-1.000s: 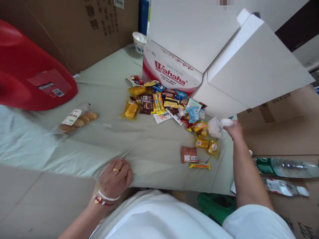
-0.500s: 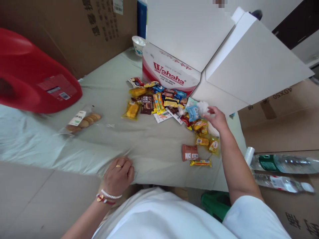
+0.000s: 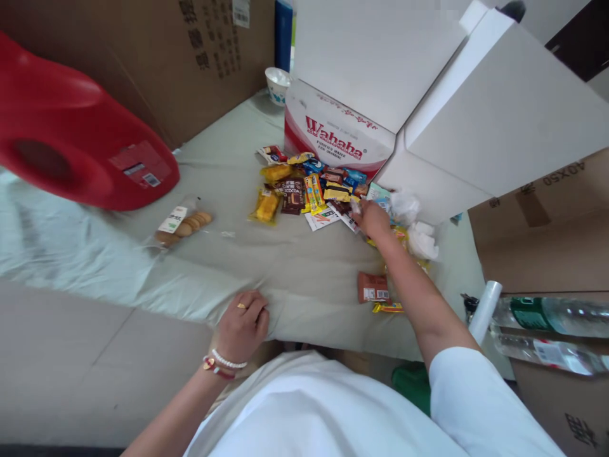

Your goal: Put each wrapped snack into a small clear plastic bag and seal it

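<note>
My left hand (image 3: 243,325) rests on the table's front edge, fingers curled into a loose fist with nothing showing in it. Over the right part of the snack pile, my right hand (image 3: 375,222) has its fingertips closed at a small piece of crumpled white plastic (image 3: 354,205). Close to those fingers are a yellow-wrapped snack (image 3: 337,192), a dark cocoa packet (image 3: 292,195) and yellow stick packets (image 3: 314,193). White crumpled plastic bags (image 3: 421,240) lie right of the hand. Below the forearm are a brown packet (image 3: 373,287) and a yellow bar (image 3: 389,308), partly covered.
An open Wahaha carton (image 3: 340,130) stands behind the pile. On the left are a red jug (image 3: 90,133) and a bag of round biscuits (image 3: 188,225). A patterned bowl (image 3: 277,87) sits at the back. Plastic bottles (image 3: 552,315) lie at the right on cardboard.
My right hand has left the white plastic bag and moved left onto the snack pile. My left hand stays on the table edge; the whole view has shifted slightly.
</note>
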`<action>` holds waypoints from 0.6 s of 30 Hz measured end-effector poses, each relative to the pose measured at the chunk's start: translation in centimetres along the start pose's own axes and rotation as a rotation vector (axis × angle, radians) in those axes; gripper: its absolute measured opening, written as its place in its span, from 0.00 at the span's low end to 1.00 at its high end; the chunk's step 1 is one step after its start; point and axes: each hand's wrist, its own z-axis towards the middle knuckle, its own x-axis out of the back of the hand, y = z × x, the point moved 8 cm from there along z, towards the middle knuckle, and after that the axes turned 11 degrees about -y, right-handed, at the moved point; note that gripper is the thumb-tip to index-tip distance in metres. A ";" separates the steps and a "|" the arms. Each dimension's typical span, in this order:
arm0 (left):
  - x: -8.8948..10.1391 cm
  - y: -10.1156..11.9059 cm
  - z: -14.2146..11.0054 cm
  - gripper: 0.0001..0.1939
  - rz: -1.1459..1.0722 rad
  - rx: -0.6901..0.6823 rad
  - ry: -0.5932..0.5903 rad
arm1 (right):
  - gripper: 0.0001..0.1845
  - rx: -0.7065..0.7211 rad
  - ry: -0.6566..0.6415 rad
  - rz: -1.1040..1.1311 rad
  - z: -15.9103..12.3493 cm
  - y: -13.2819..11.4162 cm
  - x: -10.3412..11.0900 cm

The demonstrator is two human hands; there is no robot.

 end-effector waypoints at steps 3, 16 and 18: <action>0.8 -0.2 -0.3 0.08 -0.247 0.148 -0.038 | 0.12 -0.091 0.054 0.299 0.1 -0.4 -0.8; -7.3 2.7 6.7 0.28 -1.563 0.717 -0.252 | 0.20 0.020 -0.277 1.607 -18.7 -10.0 -9.9; -6.9 2.1 6.4 0.26 -1.542 0.703 -0.191 | 0.18 0.010 -0.132 1.523 -19.3 -8.7 -9.1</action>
